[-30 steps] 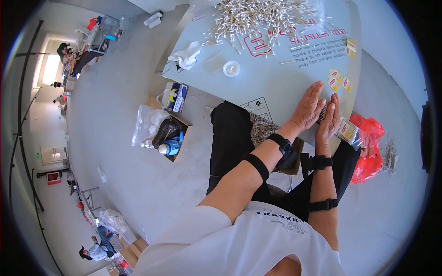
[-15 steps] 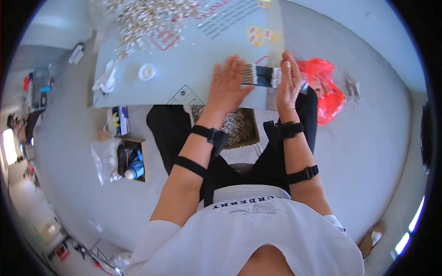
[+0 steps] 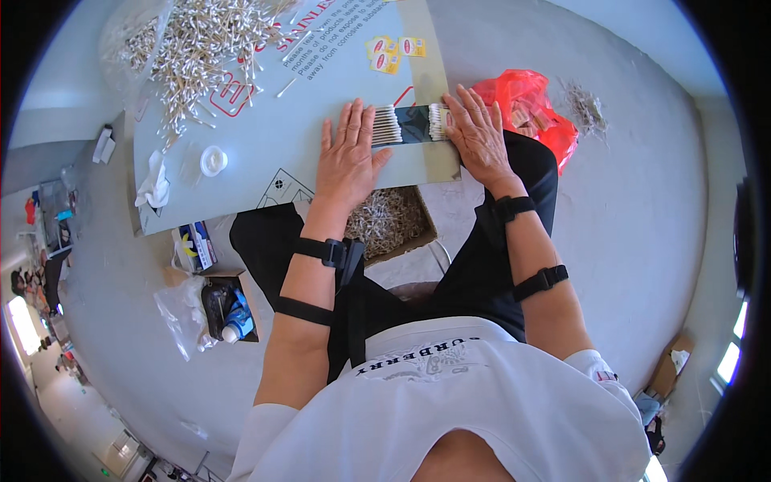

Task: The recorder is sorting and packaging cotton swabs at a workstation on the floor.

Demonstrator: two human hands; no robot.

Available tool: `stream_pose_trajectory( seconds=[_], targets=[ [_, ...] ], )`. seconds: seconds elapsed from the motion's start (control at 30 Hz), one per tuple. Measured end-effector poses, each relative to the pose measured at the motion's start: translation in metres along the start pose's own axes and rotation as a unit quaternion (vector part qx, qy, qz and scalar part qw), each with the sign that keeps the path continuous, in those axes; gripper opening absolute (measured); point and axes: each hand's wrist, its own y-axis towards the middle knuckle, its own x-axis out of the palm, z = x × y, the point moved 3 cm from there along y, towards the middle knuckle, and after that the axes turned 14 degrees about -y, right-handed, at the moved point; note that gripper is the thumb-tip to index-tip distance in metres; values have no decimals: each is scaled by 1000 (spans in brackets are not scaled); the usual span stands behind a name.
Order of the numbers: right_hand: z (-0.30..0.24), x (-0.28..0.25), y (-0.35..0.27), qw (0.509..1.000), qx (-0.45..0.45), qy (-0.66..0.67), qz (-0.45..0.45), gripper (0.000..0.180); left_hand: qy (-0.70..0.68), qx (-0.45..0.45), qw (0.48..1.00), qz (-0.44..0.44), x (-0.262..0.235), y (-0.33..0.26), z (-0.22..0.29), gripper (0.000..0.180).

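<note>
Head view: bundle of cotton swabs [image 3: 411, 124] lies flat on the desk [image 3: 265, 153] near its front right corner, a dark band round its middle, white tips fanned out at both ends. Left hand [image 3: 347, 157] flat, palm down, fingers spread and straight, its fingertips against the left end of the bundle. Right hand [image 3: 475, 135] also flat and open, fingers extended, touching the right end. Neither hand is closed around anything; the bundle sits pressed between them.

Desk surface is a pale grey-green sheet with red print and some yellow stickers [image 3: 393, 50] toward the far edge. Loose swab pile [image 3: 205, 44] covers the far left part, well apart from the hands. Small white round lid [image 3: 213, 160] sits left of the left hand, crumpled white tissue [image 3: 152, 185] near the left edge.

Below the front edge, between the knees: open cardboard box [image 3: 393, 221] full of swabs. Red plastic bag [image 3: 534, 112] on the floor just right of the desk. Second box with a blue bottle [image 3: 234, 315] on the floor left of the person's leg, clear bag beside it.
</note>
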Motion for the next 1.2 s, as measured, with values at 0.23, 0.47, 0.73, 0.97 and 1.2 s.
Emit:
stream_pose_trajectory(
  seconds=[0.23,0.47,0.73,0.97,1.2],
  targets=[
    [2,7,0,996,6,91,-19,51,-12,-4,1000,6,11,6,17,73],
    [0,6,0,991,16,128,-19,50,-31,-2,999,27,23,12,44,76],
    [2,8,1,992,9,127,-7,49,-49,-15,997,51,30,15,55,76],
    [1,11,1,987,16,160,-2,49,-52,0,998,44,29,12,54,73],
    [1,13,0,984,20,178,6,49,-56,8,998,38,27,6,54,70]
  ],
)
